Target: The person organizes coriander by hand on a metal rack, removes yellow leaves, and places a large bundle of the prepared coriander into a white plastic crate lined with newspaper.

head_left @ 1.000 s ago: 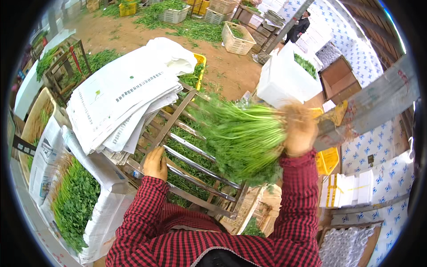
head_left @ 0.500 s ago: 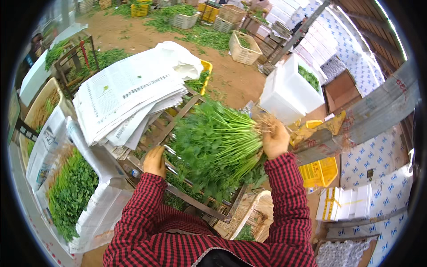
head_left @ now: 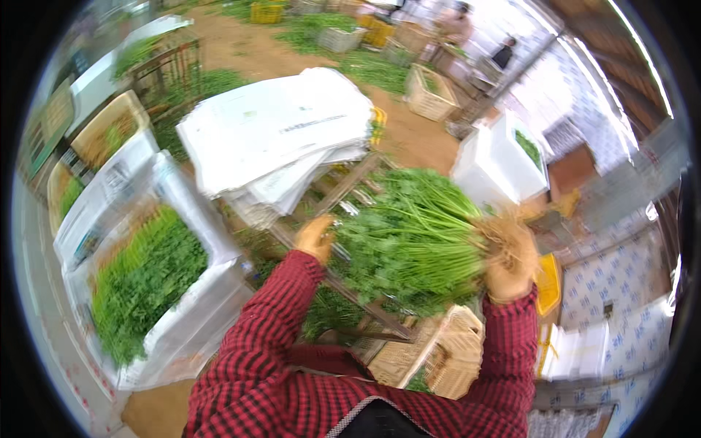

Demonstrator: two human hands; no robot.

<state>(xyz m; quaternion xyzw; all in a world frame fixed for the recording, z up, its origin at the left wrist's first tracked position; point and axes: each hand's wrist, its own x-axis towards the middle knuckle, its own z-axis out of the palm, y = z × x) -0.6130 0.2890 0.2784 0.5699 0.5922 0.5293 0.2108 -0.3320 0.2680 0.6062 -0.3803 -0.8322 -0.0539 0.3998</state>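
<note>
A large bunch of coriander-like greens [head_left: 416, 241] lies over a slatted wooden stand [head_left: 343, 190], leaves to the left and pale brown roots to the right. My right hand [head_left: 511, 266] is closed round the root end, its fingers partly hidden by the roots. At the leafy end, my left hand [head_left: 315, 237] is close beside the leaf tips and some shiny metal rods [head_left: 342, 252]; motion blurs its fingers. Just beyond the left hand, a thick stack of white printed paper sheets [head_left: 274, 135] sits on the stand.
To my left stands a paper-lined white box [head_left: 193, 321] filled with rooted greens. A cream plastic basket [head_left: 445, 350] is below my right forearm. White foam boxes [head_left: 478, 164] and a slanting post [head_left: 621, 182] stand at right. Crates and loose greens lie farther off, with a person [head_left: 456, 25] there.
My view has swung left, so the scene appears shifted rightward. My right hand still grips the root end, with more root now showing over it. My left hand stays near the leaf tips.
</note>
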